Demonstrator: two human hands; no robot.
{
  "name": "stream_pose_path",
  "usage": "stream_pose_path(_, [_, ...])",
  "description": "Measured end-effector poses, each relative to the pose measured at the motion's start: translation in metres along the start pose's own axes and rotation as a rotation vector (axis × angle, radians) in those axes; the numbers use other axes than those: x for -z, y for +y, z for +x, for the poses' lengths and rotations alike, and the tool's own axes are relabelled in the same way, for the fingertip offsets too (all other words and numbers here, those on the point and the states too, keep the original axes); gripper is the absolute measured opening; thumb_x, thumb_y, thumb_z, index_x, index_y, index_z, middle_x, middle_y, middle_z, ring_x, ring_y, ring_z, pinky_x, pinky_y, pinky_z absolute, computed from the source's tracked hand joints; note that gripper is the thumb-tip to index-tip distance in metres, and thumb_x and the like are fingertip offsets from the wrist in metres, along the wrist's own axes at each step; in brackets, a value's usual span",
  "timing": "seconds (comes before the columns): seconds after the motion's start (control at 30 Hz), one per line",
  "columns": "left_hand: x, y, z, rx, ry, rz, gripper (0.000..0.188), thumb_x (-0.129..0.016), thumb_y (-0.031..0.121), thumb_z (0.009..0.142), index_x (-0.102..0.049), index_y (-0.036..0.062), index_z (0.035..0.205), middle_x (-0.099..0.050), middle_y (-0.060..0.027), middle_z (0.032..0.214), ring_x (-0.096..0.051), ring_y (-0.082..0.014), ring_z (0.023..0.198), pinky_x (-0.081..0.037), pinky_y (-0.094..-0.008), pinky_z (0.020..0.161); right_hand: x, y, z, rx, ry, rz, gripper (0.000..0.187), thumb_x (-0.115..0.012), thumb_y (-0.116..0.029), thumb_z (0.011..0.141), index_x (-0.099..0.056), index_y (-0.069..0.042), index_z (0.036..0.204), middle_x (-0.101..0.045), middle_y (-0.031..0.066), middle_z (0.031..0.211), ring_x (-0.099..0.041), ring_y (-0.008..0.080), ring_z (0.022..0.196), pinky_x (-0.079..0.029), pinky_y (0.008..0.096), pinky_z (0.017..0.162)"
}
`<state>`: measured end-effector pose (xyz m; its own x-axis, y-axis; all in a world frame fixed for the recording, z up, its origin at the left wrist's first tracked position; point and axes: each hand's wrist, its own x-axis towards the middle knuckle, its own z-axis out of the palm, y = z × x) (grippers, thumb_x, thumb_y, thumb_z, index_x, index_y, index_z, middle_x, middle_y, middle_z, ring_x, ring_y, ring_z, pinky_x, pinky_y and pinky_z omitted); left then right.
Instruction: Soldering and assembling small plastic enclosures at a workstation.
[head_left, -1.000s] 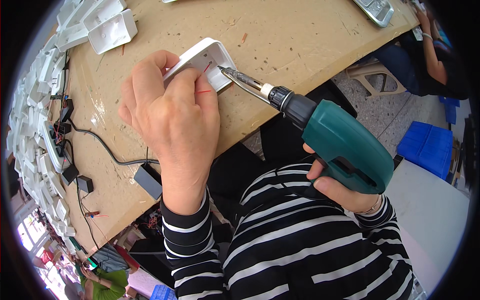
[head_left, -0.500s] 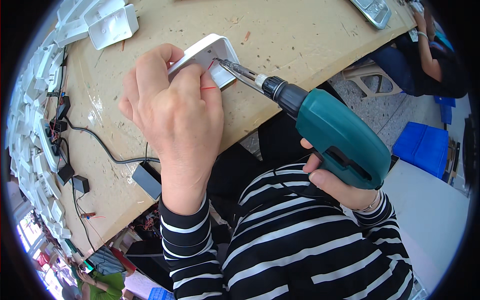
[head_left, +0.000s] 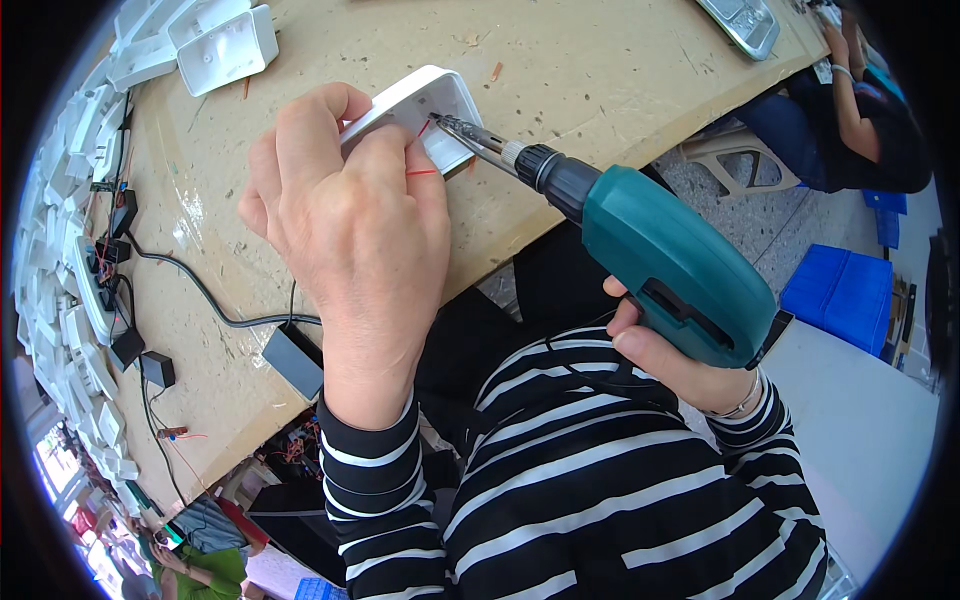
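My left hand (head_left: 350, 215) is closed on a small white plastic housing (head_left: 450, 150), tilted on the bench with its open side toward me. A short red wire (head_left: 422, 172) sticks out by the left fingers, and another bit of red wire shows inside the housing. My right hand (head_left: 685, 375) grips the handle of a teal and black soldering gun (head_left: 680, 260). The gun's metal tip reaches into the housing, by the red wire end; whether it touches cannot be made out. My left fingertips are partly hidden inside the housing.
White housings (head_left: 225, 55) lie at the far left, with many more heaped along the left edge. A black cable (head_left: 205, 292) and black adapter boxes (head_left: 295, 358) lie on the left of the worn bench (head_left: 590, 100). A metal tray (head_left: 745, 25) sits far right, near another person (head_left: 850, 120).
The soldering gun and my right hand have shifted slightly left and up, the tip staying inside the housing. My left hand keeps its hold, almost unmoved.
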<state>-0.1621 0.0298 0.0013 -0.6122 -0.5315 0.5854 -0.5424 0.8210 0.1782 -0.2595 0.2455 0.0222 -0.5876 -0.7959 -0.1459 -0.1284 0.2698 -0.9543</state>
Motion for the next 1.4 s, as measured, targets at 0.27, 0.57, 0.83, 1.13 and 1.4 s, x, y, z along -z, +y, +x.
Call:
stream_pose_path(0.27, [-0.002,0.0,0.001,-0.002,0.009,-0.013,0.007,-0.071,0.011,0.072,-0.072,0.0056,0.077,-0.059,-0.0045,0.101,-0.055,-0.0238,0.093,-0.037,-0.0368,0.083,0.004,-0.001,0.003,0.042,-0.025,-0.038,0.058,-0.08,-0.005,0.075,-0.054,0.007,0.125,-0.068,0.0111,0.099,-0.068,0.0099,0.075,-0.054,0.0206,0.065])
stream_pose_path(0.57, [0.0,0.002,0.001,0.01,-0.003,0.011,0.008,-0.071,0.011,0.072,-0.072,0.0054,0.077,-0.059,-0.0044,0.101,-0.055,-0.0235,0.094,-0.036,-0.037,0.084,0.004,-0.002,0.003,0.083,-0.022,-0.067,0.056,-0.079,-0.005,0.075,-0.055,0.008,0.123,-0.067,0.0121,0.102,-0.069,0.0107,0.074,-0.054,0.0208,0.065])
stream_pose_path(0.83, [0.0,0.0,0.0,0.011,0.001,-0.009,0.009,-0.07,0.011,0.072,-0.072,0.0053,0.078,-0.059,-0.0043,0.102,-0.054,-0.0233,0.095,-0.035,-0.0375,0.085,0.003,-0.01,0.005,-0.009,-0.026,-0.024,0.057,-0.08,-0.008,0.076,-0.055,0.007,0.124,-0.067,0.0094,0.094,-0.066,0.0111,0.073,-0.053,0.0214,0.063])
stream_pose_path(1.13, [-0.001,0.0,0.0,0.012,-0.003,0.001,0.009,-0.07,0.011,0.072,-0.072,0.0055,0.078,-0.059,-0.0042,0.103,-0.054,-0.0233,0.095,-0.035,-0.0372,0.086,0.004,-0.006,0.003,0.006,-0.027,-0.082,0.055,-0.081,-0.01,0.076,-0.055,0.006,0.122,-0.066,0.0065,0.088,-0.065,0.0112,0.071,-0.051,0.022,0.062])
stream_pose_path(1.4, [0.0,0.0,0.0,0.011,-0.002,0.005,0.008,-0.07,0.011,0.072,-0.073,0.0058,0.078,-0.059,-0.004,0.102,-0.054,-0.0232,0.096,-0.035,-0.0374,0.086,0.003,-0.005,0.001,0.027,-0.004,-0.067,0.052,-0.081,-0.008,0.075,-0.057,0.006,0.119,-0.067,0.008,0.091,-0.066,0.0112,0.072,-0.052,0.0219,0.063])
